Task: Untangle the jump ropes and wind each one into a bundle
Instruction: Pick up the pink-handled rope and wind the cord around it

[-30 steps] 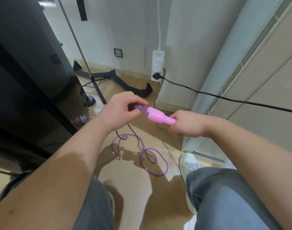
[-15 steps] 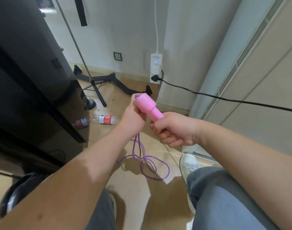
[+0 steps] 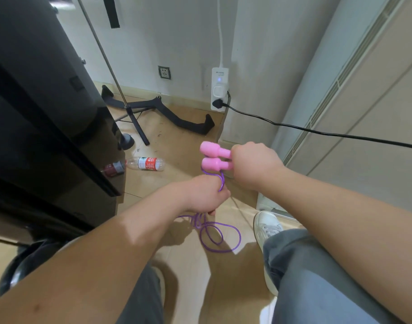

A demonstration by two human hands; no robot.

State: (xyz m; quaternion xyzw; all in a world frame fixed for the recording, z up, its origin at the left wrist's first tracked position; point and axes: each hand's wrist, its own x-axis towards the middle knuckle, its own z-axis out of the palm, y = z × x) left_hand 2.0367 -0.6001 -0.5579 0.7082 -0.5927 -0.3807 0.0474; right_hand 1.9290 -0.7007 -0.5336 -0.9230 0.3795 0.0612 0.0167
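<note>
Far left, a big black cabinet (image 3: 36,113), tall and shiny. On the right, a pale cupboard wall (image 3: 375,113). Underneath it all, a light wooden floor (image 3: 177,146). Near, at the bottom, two legs in grey trousers (image 3: 317,277). Far back on the floor, a black stand (image 3: 181,120) with a thin silver pole (image 3: 99,45) slanting up to the left. A black cable (image 3: 317,130), plugged into a white power strip (image 3: 220,90) on the far wall and stretched off to the right. A white shoe (image 3: 267,226) on the floor, near right. A clear plastic bottle (image 3: 146,163) with a red label, lying on its side next to the black cabinet. In the middle, the right hand (image 3: 254,166), fingers curled tight round two pink handles (image 3: 212,163), one on top of the other, touching, fat ends pointing left. Just below and left of it, the left hand (image 3: 200,195), fingers closed in a fist round the purple rope (image 3: 198,222). Rope from the handles down into that fist, then out underneath to the floor in loose loops, just left of the white shoe. Smallest, a little wall socket (image 3: 164,72) on the far wall.
</note>
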